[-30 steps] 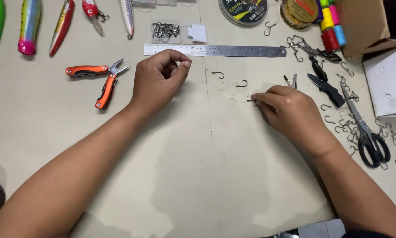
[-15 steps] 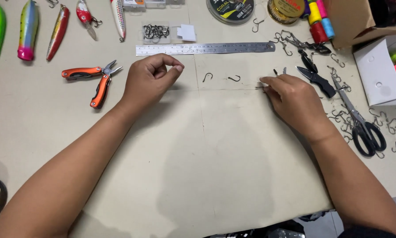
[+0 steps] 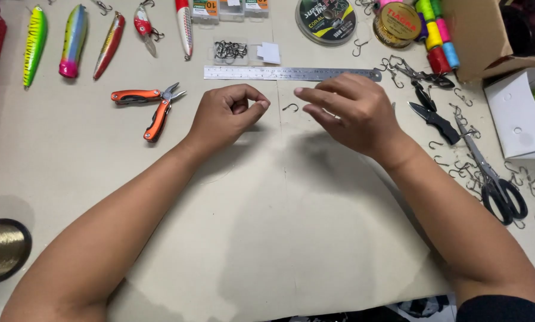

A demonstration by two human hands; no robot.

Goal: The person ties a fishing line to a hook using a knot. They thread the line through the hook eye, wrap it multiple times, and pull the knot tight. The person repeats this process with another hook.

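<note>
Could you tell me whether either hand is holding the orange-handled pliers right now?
No, the orange-handled pliers lie on the table, apart from the left hand and the right hand.

Counter [image 3: 71, 179] layout, worn-camera view
Single hook [image 3: 290, 107] between left hand [image 3: 229, 116] and right hand [image 3: 354, 110]; ruler [image 3: 291, 73] behind them; pliers [image 3: 151, 104] left; scissors [image 3: 494, 179] right; lures [image 3: 74, 39] far left.

Bright, even overhead light; soft shadows under the forearms; sharp focus, slight edge distortion.
</note>
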